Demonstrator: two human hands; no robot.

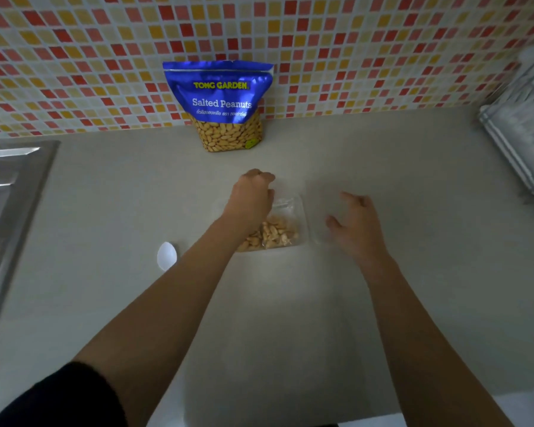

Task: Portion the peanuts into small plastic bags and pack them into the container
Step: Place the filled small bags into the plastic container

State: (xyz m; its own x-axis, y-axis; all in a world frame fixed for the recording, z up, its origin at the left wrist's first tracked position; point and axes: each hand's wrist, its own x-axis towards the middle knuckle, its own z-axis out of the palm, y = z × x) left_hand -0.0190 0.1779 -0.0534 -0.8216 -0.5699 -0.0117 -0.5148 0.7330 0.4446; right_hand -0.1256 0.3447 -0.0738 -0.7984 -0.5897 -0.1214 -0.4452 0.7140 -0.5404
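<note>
Step in hand, by my judgement: packing. Portions were already bagged and lying in the container; closing it was not yet done.

Inventory, largest first, clock bearings taken from the container:
- Countertop (383,303), one.
- Steel sink drainboard (10,186), one, far out at 9 o'clock.
- Salted Peanuts pouch (221,100), one, upright against the tiled wall at 12 o'clock, well apart.
- Clear plastic container (304,223), one, at centre.
- What looked like a clear lid (321,195), one, just beside it at 3 o'clock; outline faint.
- Small bags of peanuts (278,232) inside the container: at least one; the film was too blurred to separate more.
- White scoop (166,255), one, at 8 o'clock, untouched.

My left hand (253,195) hung over the container's 11 o'clock corner, fingers bent downward; I could not tell whether they pinched anything. My right hand (355,223) was released, fingers spread above the lid.

Next move, as I judged it: settle the bags flat below the rim, then take up the lid and seat it squarely.
</note>
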